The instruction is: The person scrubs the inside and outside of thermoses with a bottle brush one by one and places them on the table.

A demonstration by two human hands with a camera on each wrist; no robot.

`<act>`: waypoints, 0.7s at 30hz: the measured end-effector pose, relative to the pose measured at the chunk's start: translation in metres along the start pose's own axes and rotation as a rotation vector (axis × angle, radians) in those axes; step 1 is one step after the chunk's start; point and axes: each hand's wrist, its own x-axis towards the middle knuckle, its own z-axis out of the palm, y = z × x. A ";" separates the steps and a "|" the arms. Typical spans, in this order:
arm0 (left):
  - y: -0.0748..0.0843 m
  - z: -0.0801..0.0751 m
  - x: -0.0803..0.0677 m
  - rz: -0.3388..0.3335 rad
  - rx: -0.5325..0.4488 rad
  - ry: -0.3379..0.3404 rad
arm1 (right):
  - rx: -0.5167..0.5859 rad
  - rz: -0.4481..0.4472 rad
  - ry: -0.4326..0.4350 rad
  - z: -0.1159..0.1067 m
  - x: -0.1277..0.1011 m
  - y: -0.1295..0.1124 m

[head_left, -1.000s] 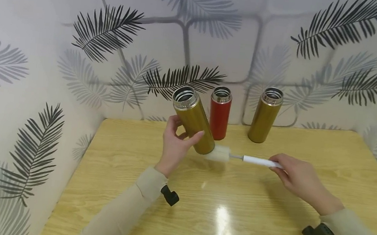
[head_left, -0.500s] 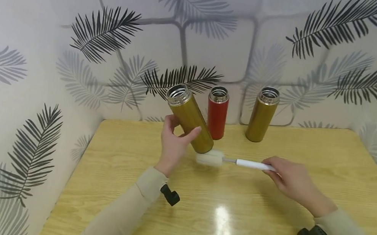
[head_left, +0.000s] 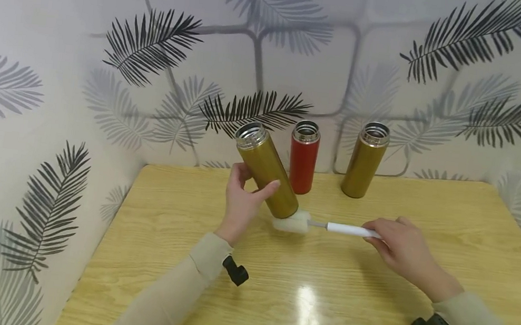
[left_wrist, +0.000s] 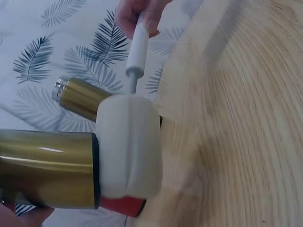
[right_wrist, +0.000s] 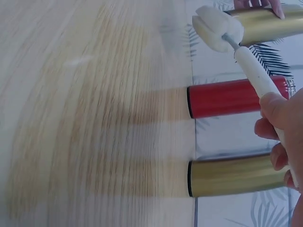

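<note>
A pale wall [head_left: 307, 77] printed with black and grey fern leaves backs a glossy wooden table [head_left: 166, 200] of light yellow grain, with a bright streak of reflected light near the front. Toward the wall stand an open red cylindrical bottle [head_left: 303, 167] with a silvery neck and, to its right, an open gold cylindrical bottle [head_left: 362, 168]. A second gold metallic bottle [head_left: 270, 177], also open, is in the left hand [head_left: 241, 203], tilted with its mouth leaning left and its base toward the right; thumb and fingers grip its sides. Against that base lies the cream sponge head [head_left: 291, 223] of a brush with a thin grey stem and a white rod handle [head_left: 346, 229]. The right hand [head_left: 401, 249] pinches the handle's far end, well apart from the sponge. Both forearms, in beige sleeves [head_left: 171, 285], reach in from the lower corners, a black device [head_left: 235, 272] at each wrist.
</note>
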 end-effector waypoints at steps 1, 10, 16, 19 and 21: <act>-0.001 -0.003 0.001 -0.004 -0.001 0.012 | 0.005 -0.006 -0.002 -0.001 -0.001 0.000; -0.014 -0.051 0.011 -0.029 0.036 0.069 | 0.090 0.059 -0.098 -0.025 -0.017 0.017; -0.019 -0.094 0.025 0.003 0.120 0.108 | 0.109 0.165 -0.188 -0.034 -0.022 0.020; -0.022 -0.114 0.032 0.008 0.147 0.135 | 0.149 0.222 -0.229 -0.035 -0.024 0.017; -0.024 -0.126 0.035 0.013 0.161 0.159 | 0.185 0.251 -0.249 -0.036 -0.025 0.016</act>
